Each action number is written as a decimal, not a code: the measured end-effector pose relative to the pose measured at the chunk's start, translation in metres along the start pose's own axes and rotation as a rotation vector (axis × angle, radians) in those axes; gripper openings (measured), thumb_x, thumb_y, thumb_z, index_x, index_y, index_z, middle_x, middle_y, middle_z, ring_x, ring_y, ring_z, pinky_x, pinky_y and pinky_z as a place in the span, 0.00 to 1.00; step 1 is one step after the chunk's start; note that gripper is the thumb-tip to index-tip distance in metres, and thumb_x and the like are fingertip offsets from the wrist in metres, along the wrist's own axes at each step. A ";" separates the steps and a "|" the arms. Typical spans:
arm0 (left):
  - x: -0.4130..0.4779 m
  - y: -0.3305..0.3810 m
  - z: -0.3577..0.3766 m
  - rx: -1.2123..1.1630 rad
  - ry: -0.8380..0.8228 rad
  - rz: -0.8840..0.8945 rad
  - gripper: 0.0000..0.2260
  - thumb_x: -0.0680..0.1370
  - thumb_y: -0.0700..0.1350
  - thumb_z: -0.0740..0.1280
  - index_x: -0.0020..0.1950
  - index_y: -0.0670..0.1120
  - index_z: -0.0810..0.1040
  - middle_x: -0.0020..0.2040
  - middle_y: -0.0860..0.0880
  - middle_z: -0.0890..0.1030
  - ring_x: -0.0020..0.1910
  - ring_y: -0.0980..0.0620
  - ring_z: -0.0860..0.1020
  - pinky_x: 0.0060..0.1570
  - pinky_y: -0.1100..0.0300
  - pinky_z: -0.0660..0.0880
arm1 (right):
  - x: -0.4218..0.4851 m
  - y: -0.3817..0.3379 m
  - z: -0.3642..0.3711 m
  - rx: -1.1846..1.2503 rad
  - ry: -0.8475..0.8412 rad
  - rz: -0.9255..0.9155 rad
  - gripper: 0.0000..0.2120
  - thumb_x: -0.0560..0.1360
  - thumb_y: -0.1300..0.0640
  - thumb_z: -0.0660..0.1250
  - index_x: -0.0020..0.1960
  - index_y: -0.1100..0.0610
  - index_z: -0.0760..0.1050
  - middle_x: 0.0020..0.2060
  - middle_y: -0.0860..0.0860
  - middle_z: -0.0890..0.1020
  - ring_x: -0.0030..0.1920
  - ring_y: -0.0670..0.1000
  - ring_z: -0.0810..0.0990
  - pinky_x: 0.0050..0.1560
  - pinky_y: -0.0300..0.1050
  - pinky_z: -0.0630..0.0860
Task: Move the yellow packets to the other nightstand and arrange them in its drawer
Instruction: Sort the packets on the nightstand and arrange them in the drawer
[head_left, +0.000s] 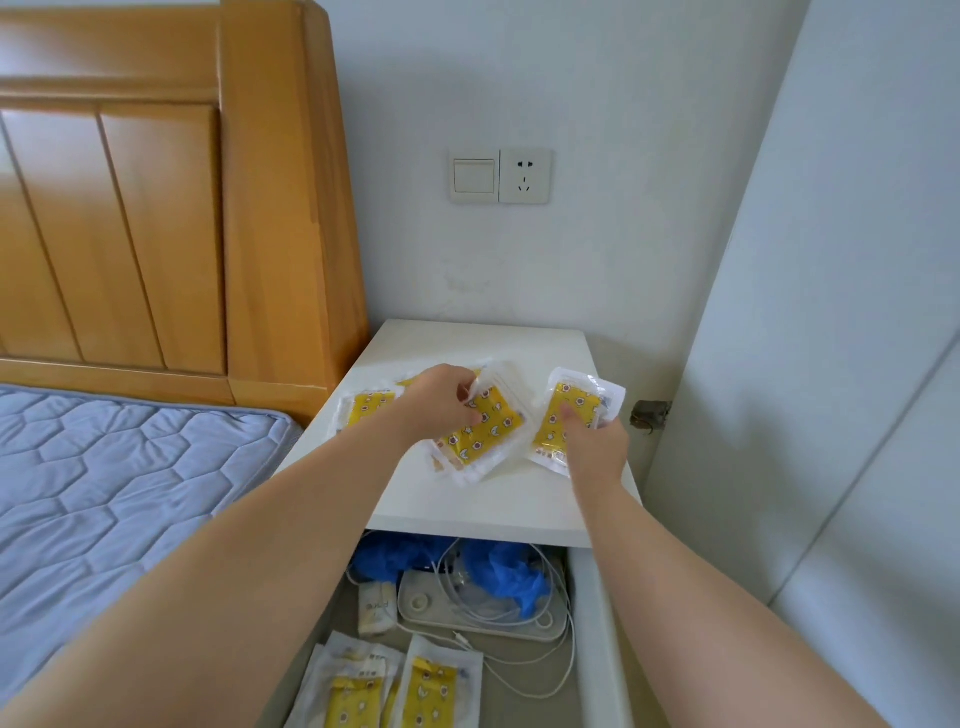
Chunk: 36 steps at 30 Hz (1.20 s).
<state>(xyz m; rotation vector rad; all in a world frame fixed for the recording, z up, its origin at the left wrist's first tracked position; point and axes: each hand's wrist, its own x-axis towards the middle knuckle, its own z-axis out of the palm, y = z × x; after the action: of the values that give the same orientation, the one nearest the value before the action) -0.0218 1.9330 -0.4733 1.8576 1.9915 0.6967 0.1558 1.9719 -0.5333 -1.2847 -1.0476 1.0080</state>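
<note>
Yellow packets in clear wrappers lie on top of a white nightstand (498, 504). My left hand (439, 402) grips a small stack of yellow packets (480, 434) at the middle of the top. My right hand (595, 447) holds another yellow packet (563, 410) at the right side, thumb on its face. One more packet (366, 408) lies flat to the left, partly behind my left hand. Below, the open drawer (597, 649) holds two or three yellow packets (431, 691) at its front.
The drawer also contains blue plastic (506, 571), white cables (550, 623), a white flat device (421, 603) and a small white pack (375, 608). A bed with a wooden headboard (260, 208) stands left. A wall socket (524, 175) is above; a white wardrobe door (831, 364) stands right.
</note>
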 end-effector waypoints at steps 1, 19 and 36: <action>-0.006 0.000 0.001 -0.055 0.026 -0.033 0.11 0.72 0.39 0.72 0.37 0.41 0.70 0.36 0.47 0.71 0.36 0.48 0.70 0.37 0.58 0.69 | -0.005 -0.002 -0.005 0.037 0.001 0.026 0.06 0.74 0.56 0.70 0.46 0.59 0.77 0.35 0.50 0.79 0.36 0.49 0.78 0.33 0.38 0.72; -0.171 -0.018 0.048 -1.035 0.040 -0.474 0.09 0.76 0.34 0.67 0.53 0.45 0.78 0.51 0.44 0.83 0.50 0.43 0.82 0.52 0.43 0.79 | -0.137 0.025 -0.066 0.162 -0.219 0.238 0.12 0.71 0.54 0.73 0.49 0.60 0.80 0.46 0.60 0.84 0.44 0.55 0.84 0.51 0.60 0.80; -0.202 -0.099 0.066 -0.788 0.197 -0.793 0.10 0.77 0.36 0.67 0.58 0.43 0.75 0.52 0.45 0.80 0.53 0.44 0.79 0.53 0.46 0.78 | -0.156 0.093 -0.063 0.309 -0.373 0.800 0.05 0.76 0.56 0.67 0.52 0.53 0.77 0.40 0.52 0.86 0.47 0.53 0.83 0.41 0.48 0.79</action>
<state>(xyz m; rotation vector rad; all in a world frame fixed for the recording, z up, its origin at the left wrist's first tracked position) -0.0484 1.7383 -0.6012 0.5112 1.9108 1.1738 0.1805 1.8093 -0.6320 -1.2956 -0.5847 1.9903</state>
